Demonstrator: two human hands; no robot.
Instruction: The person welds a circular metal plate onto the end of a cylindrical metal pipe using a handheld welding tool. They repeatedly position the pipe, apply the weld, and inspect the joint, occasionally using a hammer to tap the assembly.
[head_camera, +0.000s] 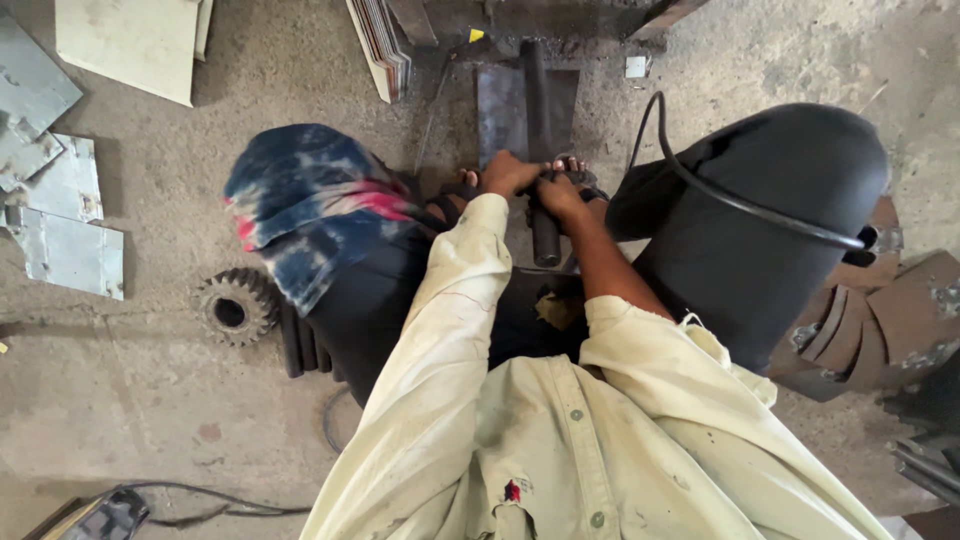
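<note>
Dusty concrete floor (150, 400) carries it all: a toothed gear (233, 306) sits there, grey metal sheets (60, 215) lie left of the gear, a black cable (200, 505) snakes below it.

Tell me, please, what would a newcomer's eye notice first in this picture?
First, the two hands at the centre: the left hand and the right hand both grip a dark metal rod lying over a flat steel plate on the concrete floor. Next, the blue and pink tie-dyed cloth over the left knee, and below it to the left a toothed gear on the floor.
</note>
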